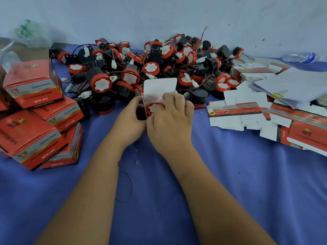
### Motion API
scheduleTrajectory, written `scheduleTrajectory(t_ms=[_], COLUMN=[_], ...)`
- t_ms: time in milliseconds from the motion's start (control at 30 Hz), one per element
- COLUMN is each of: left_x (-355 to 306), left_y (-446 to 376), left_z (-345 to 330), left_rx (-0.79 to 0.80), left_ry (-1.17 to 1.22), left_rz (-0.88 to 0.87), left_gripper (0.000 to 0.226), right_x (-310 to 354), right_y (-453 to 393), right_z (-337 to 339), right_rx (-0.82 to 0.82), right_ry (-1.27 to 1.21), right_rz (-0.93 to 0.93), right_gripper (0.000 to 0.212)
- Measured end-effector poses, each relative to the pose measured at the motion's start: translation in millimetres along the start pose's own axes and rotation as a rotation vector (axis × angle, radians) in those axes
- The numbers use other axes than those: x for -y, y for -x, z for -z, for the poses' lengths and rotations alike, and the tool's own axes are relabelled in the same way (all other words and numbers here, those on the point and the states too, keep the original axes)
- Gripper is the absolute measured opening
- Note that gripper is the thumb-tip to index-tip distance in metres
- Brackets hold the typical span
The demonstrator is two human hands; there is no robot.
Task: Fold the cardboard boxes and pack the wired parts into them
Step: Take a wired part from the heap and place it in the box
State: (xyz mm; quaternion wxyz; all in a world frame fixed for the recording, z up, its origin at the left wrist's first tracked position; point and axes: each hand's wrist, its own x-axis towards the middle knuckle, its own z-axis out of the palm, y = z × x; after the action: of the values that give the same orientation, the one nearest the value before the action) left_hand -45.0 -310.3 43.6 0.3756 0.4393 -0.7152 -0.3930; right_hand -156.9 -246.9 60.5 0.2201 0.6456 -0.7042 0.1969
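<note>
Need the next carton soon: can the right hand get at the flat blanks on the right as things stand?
Probably yes, once it lets go. The right hand is now busy on the open box with a part in it. The blanks lie uncovered on the cloth beside it, nothing between.

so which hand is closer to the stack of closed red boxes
Left. The left hand holds the open box on the side toward the closed red boxes; the right hand is beyond it, farther away.
</note>
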Motion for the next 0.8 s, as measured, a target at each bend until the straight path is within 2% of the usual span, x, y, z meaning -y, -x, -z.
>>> scheduleTrajectory(t_ms=[100, 133, 200, 233, 300, 400, 433, 500, 633, 700, 767, 800], left_x=[-1.3, -2.2, -3.9, -4.1, -3.4, -2.6, -2.2, -1.5, -1.4, -1.4, -1.6, -1.6], left_y=[0.3, 0.8, 2.1, 2.4, 2.0, 1.5, 1.5, 1.6, 2.0, 2.5, 2.7, 2.8], left_z=[-2.0, -2.7, -3.1, -2.9, -2.9, -3.1, -2.6, -0.7, 5.3, 7.4, 7.8, 7.5], left_rx=[-0.041, -0.072, -0.137, -0.162, -0.19, -0.185, -0.176, -0.139, -0.024, 0.009, 0.02, 0.021], left_ry=[0.007, 0.007, 0.02, 0.022, 0.012, -0.01, -0.008, -0.001, 0.017, 0.019, 0.03, 0.035], left_rz=[0.014, 0.023, 0.045, 0.053, 0.053, 0.038, 0.033, 0.024, 0.013, 0.006, 0.002, 0.001], left_gripper=[0.05, 0.047, 0.047, 0.049, 0.052, 0.055, 0.056, 0.056, 0.065, 0.067, 0.066, 0.065], right_x=[3.1, 4.1, 5.5, 4.7, -1.3, -14.0, -17.9, -24.0, -28.7, -26.6, -24.1, -22.2], right_y=[1.5, 1.7, 0.1, -1.0, -2.9, -9.9, -11.5, -13.1, -12.9, -10.2, -6.7, -5.6], right_z=[2.2, 3.5, 1.7, -0.1, -2.1, -2.9, -3.4, -4.3, 0.8, 3.6, 0.7, -2.1], right_rx=[-0.174, -0.167, -0.019, 0.043, 0.052, -0.072, -0.129, -0.247, -0.391, -0.394, -0.357, -0.337], right_ry=[-0.221, -0.384, -0.727, -0.848, -1.017, -1.294, -1.365, -1.397, -1.148, -1.036, -0.891, -0.793], right_rz=[-0.051, -0.142, -0.43, -0.572, -0.779, -1.017, -1.053, -1.034, -0.79, -0.601, -0.405, -0.321], right_gripper=[0.014, 0.015, 0.031, 0.038, 0.039, 0.011, 0.01, 0.007, 0.019, 0.018, 0.005, 0.007])
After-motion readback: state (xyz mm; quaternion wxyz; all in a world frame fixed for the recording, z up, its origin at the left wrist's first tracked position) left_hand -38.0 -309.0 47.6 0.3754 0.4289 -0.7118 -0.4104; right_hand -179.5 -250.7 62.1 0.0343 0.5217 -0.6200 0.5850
